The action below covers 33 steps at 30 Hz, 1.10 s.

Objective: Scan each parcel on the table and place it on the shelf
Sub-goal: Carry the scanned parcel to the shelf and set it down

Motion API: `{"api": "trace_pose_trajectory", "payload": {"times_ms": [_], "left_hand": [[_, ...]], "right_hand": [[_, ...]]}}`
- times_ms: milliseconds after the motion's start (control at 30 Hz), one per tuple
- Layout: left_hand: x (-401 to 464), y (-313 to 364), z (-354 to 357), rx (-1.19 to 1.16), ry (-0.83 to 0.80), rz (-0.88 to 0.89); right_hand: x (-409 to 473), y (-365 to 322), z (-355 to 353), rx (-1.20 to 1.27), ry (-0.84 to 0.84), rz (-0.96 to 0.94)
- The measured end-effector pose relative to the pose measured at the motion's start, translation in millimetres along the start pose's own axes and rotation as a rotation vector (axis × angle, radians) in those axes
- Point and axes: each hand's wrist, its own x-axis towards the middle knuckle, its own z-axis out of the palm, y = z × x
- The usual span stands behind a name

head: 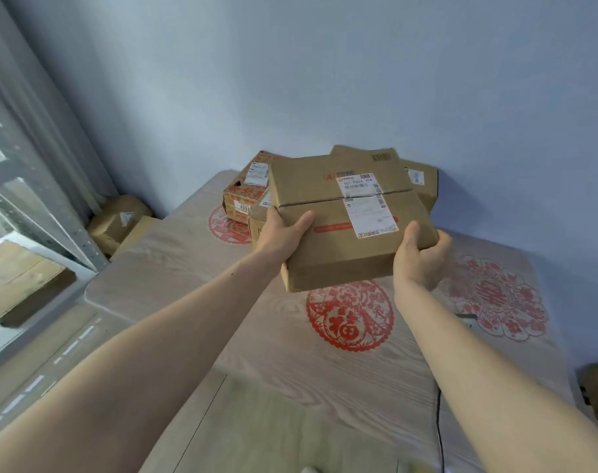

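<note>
I hold a flat brown cardboard parcel [328,213] above the table, its white shipping label facing up. My left hand [282,235] grips its left edge, thumb on top. My right hand [418,256] grips its near right corner, thumb on top and fingers underneath. Behind it, several more cardboard parcels [246,192] are piled against the wall at the far end of the table [290,387]. A grey metal shelf [35,213] stands at the left, with a brown box on a lower level.
Red paper-cut decorations [350,317] lie on the wood-grain table top. Two wrapped parcels [118,220] sit on the floor in the corner by the shelf. A small dark object [466,317] lies near my right forearm. A dark box edge [597,387] shows at far right.
</note>
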Motion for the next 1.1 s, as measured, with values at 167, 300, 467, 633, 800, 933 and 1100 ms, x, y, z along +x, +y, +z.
{"api": "trace_pose_trajectory", "payload": {"times_ms": [167,300,467,633,800,933,1100], "left_hand": [[-13.7,26.8,-66.1,-0.052,0.151,0.059],[-30.8,37.1,-122.6,-0.062,0.317,0.067],[-65.2,33.6,-197.3,-0.068,0.546,0.040],[-124.8,23.3,-276.8,-0.116,0.790,0.036],[-193.0,7.8,-369.4,-0.141,0.963,0.022],[-246.4,-8.0,-445.1,-0.157,1.094,0.016],[-309.3,-33.0,-541.9,-0.076,1.226,-0.042]], "right_hand": [[-31.9,-49.1,36.6,0.128,-0.105,-0.084],[-66.8,-82.9,72.7,0.206,-0.229,-0.149],[-129.7,-117.9,113.5,0.240,-0.432,-0.223],[-223.4,-147.6,143.8,0.234,-0.667,-0.270],[-333.8,-174.1,162.6,0.278,-0.882,-0.311],[-430.4,-191.3,168.1,0.305,-1.026,-0.317],[-545.7,-209.5,170.3,0.281,-1.169,-0.342]]}}
